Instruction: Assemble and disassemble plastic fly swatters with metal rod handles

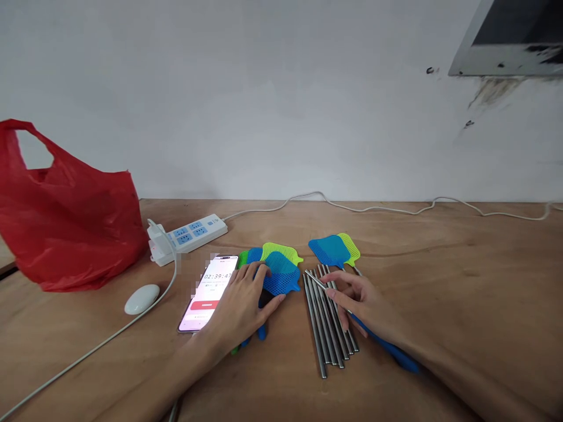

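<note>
My left hand [248, 296] lies with its fingers stretched out over a pile of fly swatter heads. On top of that pile is a blue mesh head [284, 275], with a yellow-green head [279, 253] behind it; blue and green handle ends poke out below my palm. My right hand [354, 299] pinches a fly swatter handle, a slim metal tube with a blue grip [391, 350]. Its metal end points up and left above a row of several metal tubes [328, 328]. Beyond them lie another blue swatter head [329, 251] and a yellow-green one [350, 247], partly overlapped.
A phone [206, 299] showing a running timer lies beside my left hand. Farther left are a white oval device [141, 299], a power strip [193, 234] with a white cable, and a red plastic bag [74, 217]. A grey wall [281, 99] backs the wooden table [461, 281].
</note>
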A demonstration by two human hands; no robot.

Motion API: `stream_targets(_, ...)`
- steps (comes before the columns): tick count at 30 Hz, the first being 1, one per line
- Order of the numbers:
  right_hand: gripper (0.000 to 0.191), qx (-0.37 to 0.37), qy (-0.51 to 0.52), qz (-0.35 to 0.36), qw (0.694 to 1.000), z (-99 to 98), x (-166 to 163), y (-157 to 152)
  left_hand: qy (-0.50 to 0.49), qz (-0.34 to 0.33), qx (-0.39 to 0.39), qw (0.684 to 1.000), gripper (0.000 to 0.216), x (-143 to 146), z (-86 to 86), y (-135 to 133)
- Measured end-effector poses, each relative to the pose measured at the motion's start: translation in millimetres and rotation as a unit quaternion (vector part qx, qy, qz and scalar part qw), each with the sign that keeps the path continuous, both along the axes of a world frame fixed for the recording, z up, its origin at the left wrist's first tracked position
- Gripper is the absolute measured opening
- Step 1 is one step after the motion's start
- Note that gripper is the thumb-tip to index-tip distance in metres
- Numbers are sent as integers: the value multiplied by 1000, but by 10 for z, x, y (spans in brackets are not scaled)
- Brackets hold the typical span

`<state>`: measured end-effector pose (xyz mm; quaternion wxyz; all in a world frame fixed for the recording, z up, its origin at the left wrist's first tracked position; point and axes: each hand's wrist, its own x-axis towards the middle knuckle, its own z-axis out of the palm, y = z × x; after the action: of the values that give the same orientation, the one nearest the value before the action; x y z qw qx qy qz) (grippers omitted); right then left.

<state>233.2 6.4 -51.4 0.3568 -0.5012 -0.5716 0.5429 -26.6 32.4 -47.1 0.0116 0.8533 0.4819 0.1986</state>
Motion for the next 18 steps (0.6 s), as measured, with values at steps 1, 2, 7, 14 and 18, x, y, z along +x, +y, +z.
stream_targets(1, 49, 2, -3, 2, 1000, 3, 2, -1, -1, 1, 0, 1000, 36, 2, 7, -1)
stream_targets(2, 47, 4, -6, 4, 1000, 7, 4, -3, -2, 1, 0, 1000, 36, 4, 11, -1)
stream_targets(7, 42, 11, -28, 23, 999, 18, 24, 2, -24, -8, 7, 1000, 34, 3, 18, -2)
stream_targets(14, 40, 0, -56, 50, 997, 39, 48, 15, -45, -14, 27, 999, 32, -4, 27, -16)
stream_targets(18, 39, -4, -61, 56, 997, 43, 47, 4, -50, -9, 26, 998, 31, 5, 45, -21)
